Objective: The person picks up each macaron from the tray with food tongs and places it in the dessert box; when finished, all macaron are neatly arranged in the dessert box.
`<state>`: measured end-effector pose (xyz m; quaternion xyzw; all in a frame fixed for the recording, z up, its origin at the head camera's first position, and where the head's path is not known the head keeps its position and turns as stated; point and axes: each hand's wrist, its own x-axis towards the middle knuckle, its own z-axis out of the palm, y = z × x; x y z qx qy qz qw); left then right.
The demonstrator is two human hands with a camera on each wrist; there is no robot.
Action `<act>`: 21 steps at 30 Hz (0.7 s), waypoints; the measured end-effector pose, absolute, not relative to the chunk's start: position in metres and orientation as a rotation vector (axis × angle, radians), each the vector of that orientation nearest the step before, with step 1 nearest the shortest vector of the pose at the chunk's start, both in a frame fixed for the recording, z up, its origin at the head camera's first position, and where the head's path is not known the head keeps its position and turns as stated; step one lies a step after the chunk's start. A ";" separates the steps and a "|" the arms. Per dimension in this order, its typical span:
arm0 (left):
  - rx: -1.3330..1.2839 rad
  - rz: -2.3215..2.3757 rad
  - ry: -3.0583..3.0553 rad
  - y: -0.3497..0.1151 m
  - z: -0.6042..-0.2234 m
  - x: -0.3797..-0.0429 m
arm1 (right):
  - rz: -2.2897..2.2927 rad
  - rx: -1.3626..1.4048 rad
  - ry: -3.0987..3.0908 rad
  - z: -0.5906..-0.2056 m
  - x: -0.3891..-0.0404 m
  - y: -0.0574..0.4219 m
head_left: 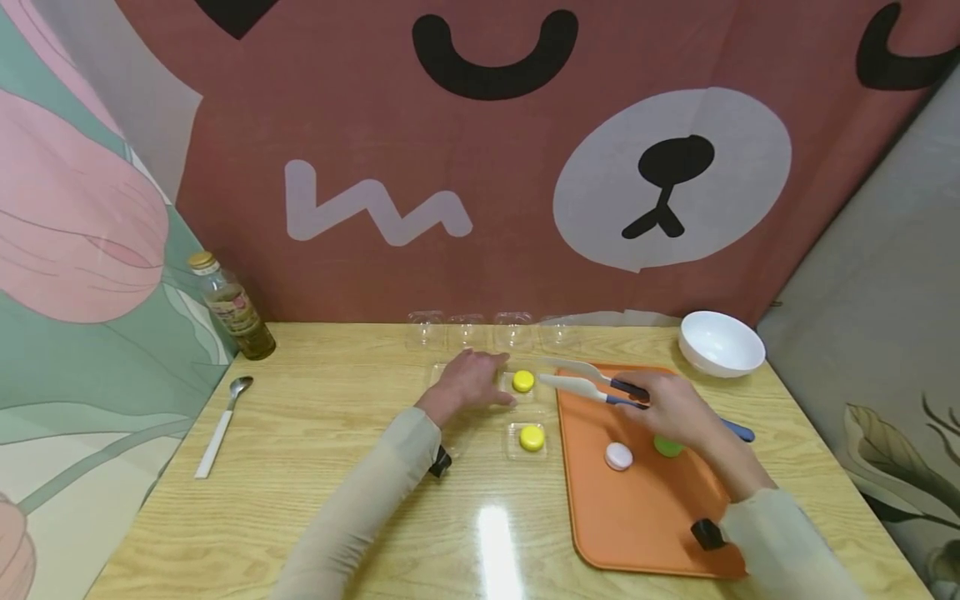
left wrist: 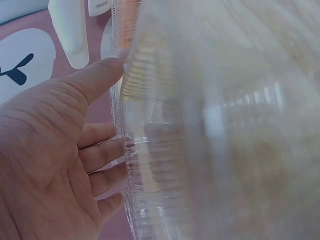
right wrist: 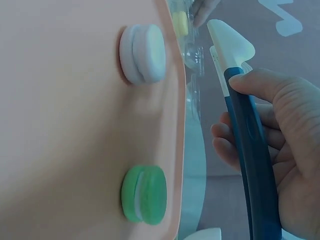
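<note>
My right hand (head_left: pixel 675 408) grips tongs (right wrist: pixel 252 145) with blue handles and whitish tips, held above the orange tray (head_left: pixel 633 521). The tips point left, toward a yellow macaron (head_left: pixel 522 381) in a small clear plastic box. My left hand (head_left: pixel 474 379) is at that box, thumb and fingers spread near its edge, holding nothing up. In the left wrist view, clear ribbed plastic (left wrist: pixel 150 165) fills much of the picture beside the fingertips. A second yellow macaron (head_left: pixel 532 437) sits in a nearer box. On the tray lie a pale pink macaron (head_left: pixel 618 456) and a green macaron (right wrist: pixel 145 195).
Several clear plastic domes (head_left: pixel 426 332) line the back edge of the wooden table (head_left: pixel 300 517). A white bowl (head_left: pixel 720 346) stands at the back right. To the left are a bottle (head_left: pixel 238 317) with a yellow cap and a white-handled spoon (head_left: pixel 217 442).
</note>
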<state>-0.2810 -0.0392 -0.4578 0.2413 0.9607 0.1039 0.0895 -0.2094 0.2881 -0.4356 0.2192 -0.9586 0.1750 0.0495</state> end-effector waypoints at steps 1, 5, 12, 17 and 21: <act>0.719 0.316 2.856 -0.040 -0.458 -0.281 | 0.542 0.656 -2.926 -0.435 -0.208 0.289; 0.715 0.364 2.846 -0.045 -0.456 -0.280 | 0.573 0.600 -2.958 -0.432 -0.200 0.295; 0.682 0.450 2.838 -0.066 -0.446 -0.281 | 0.554 0.555 -2.948 -0.430 -0.188 0.309; 0.586 0.594 2.819 -0.092 -0.439 -0.280 | 0.535 0.552 -2.942 -0.430 -0.175 0.322; 0.531 0.721 2.778 -0.113 -0.438 -0.282 | 0.555 0.514 -2.944 -0.432 -0.160 0.335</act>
